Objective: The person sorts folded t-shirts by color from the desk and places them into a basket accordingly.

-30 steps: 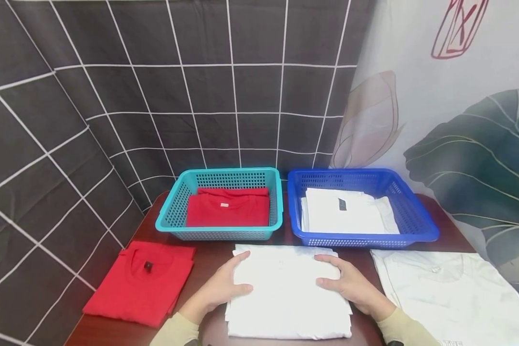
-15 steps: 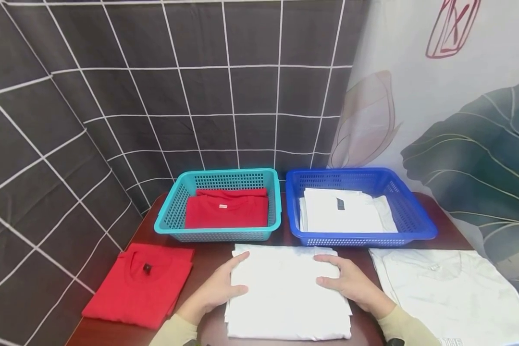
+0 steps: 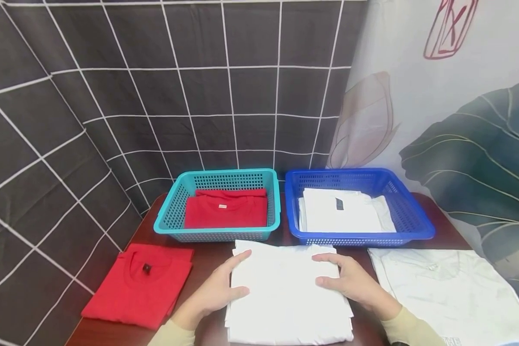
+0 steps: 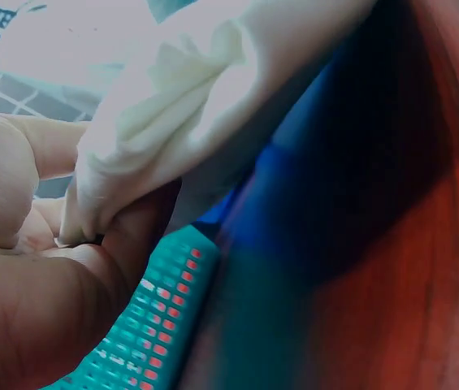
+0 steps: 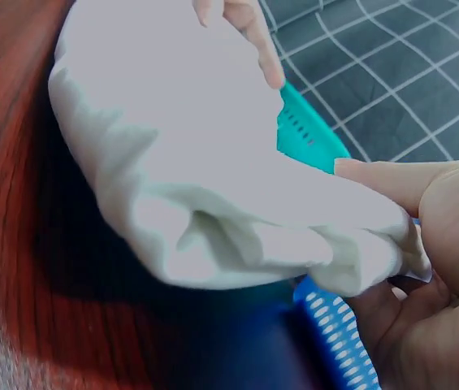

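A folded white T-shirt (image 3: pixel 287 298) hangs just above the table between my two hands. My left hand (image 3: pixel 217 290) grips its left edge, thumb on top and fingers underneath. At the opposite edge, my right hand (image 3: pixel 350 282) holds the cloth in the same way. The left wrist view shows bunched folds of the shirt (image 4: pixel 180 97) between thumb and fingers. In the right wrist view the shirt (image 5: pixel 172 138) sags between the hands, its underside off the wood.
Behind the shirt stand a teal basket (image 3: pixel 222 234) with folded red shirts and a blue basket (image 3: pixel 354 239) with folded white shirts. A folded red shirt (image 3: pixel 140 288) lies at the left, another white shirt (image 3: pixel 454 288) at the right, on the dark red table (image 3: pixel 99 331).
Both hands have kept their places at the shirt's sides. The shirt has risen a little off the table, its far edge now higher in the head view.
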Tool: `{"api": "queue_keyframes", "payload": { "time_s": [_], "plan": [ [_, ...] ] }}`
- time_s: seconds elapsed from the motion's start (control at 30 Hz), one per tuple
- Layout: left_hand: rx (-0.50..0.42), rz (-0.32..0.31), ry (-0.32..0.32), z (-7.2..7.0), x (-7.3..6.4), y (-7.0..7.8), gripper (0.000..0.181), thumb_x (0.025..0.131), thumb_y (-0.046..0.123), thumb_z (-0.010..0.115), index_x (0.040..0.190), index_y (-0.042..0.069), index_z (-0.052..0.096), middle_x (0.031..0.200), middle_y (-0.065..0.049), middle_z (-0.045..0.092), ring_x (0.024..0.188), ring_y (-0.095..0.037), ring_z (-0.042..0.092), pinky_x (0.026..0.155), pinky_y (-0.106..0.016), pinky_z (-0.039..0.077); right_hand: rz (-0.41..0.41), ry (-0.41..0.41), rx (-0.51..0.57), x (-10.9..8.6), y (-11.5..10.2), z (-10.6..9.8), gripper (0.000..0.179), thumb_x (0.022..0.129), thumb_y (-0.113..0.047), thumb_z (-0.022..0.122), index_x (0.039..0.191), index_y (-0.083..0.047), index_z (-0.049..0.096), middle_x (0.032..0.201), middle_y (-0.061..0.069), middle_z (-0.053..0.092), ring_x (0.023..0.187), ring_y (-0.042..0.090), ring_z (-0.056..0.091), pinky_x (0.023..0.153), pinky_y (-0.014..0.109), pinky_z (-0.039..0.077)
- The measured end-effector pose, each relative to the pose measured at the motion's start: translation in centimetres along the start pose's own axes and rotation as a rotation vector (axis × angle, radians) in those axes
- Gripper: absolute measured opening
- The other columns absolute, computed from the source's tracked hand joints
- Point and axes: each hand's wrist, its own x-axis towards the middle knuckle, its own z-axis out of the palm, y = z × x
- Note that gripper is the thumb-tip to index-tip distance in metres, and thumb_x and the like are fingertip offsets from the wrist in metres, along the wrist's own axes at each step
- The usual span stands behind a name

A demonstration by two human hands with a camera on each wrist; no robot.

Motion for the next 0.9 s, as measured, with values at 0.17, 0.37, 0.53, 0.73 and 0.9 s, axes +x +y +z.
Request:
{"api": "queue_keyframes", "payload": {
  "time_s": [0.17, 0.37, 0.53, 0.73, 0.9],
  "plan": [
    [0.050, 0.022, 0.021, -0.6, -1.0, 1.7, 0.082, 0.079, 0.021, 0.079, 0.147, 0.037, 0.036, 0.141, 0.000, 0.043, 0.129, -0.027, 0.039, 0.097, -0.051, 0.044, -0.024, 0.041, -0.043, -0.4, -1.2, 0.1, 0.053, 0.079, -0.027, 0.079, 0.126, -0.011, 0.062, 0.119, 0.012, 0.063, 0.098, 0.022, 0.064, 0.076, 0.028, 0.055],
    [0.163, 0.080, 0.080, -1.8, -2.2, 4.0, 0.085, 0.077, 0.023, 0.080, 0.146, 0.041, 0.035, 0.142, 0.011, 0.041, 0.132, -0.017, 0.037, 0.100, -0.046, 0.044, -0.079, 0.119, -0.161, -0.7, -3.0, -0.3, 0.051, 0.076, -0.034, 0.081, 0.123, -0.021, 0.065, 0.118, 0.000, 0.066, 0.106, 0.019, 0.060, 0.083, 0.025, 0.051],
    [0.172, 0.126, 0.109, -2.6, -3.0, 5.5, 0.084, 0.077, 0.024, 0.081, 0.145, 0.040, 0.036, 0.143, 0.017, 0.039, 0.133, -0.011, 0.035, 0.102, -0.043, 0.042, -0.109, 0.155, -0.228, -1.4, -4.6, -0.8, 0.049, 0.076, -0.038, 0.081, 0.121, -0.024, 0.066, 0.119, -0.005, 0.065, 0.105, 0.014, 0.058, 0.087, 0.026, 0.049],
    [0.146, 0.137, 0.143, -3.0, -3.9, 6.6, 0.085, 0.076, 0.023, 0.082, 0.146, 0.040, 0.036, 0.144, 0.013, 0.038, 0.132, -0.014, 0.035, 0.093, -0.029, 0.048, -0.174, 0.201, -0.290, -2.8, -6.4, -1.6, 0.050, 0.077, -0.038, 0.080, 0.123, -0.026, 0.064, 0.080, -0.008, 0.061, 0.058, 0.001, 0.045, 0.062, 0.022, 0.048],
    [0.090, 0.177, 0.159, -3.1, -3.2, 7.1, 0.086, 0.077, 0.017, 0.081, 0.147, 0.036, 0.036, 0.144, 0.004, 0.038, 0.131, -0.020, 0.037, 0.086, -0.023, 0.051, -0.251, 0.291, -0.368, -3.2, -7.0, -2.7, 0.050, 0.077, -0.033, 0.081, 0.123, -0.027, 0.065, 0.060, -0.009, 0.030, 0.047, -0.001, 0.022, 0.043, 0.023, 0.032]
  ]
}}
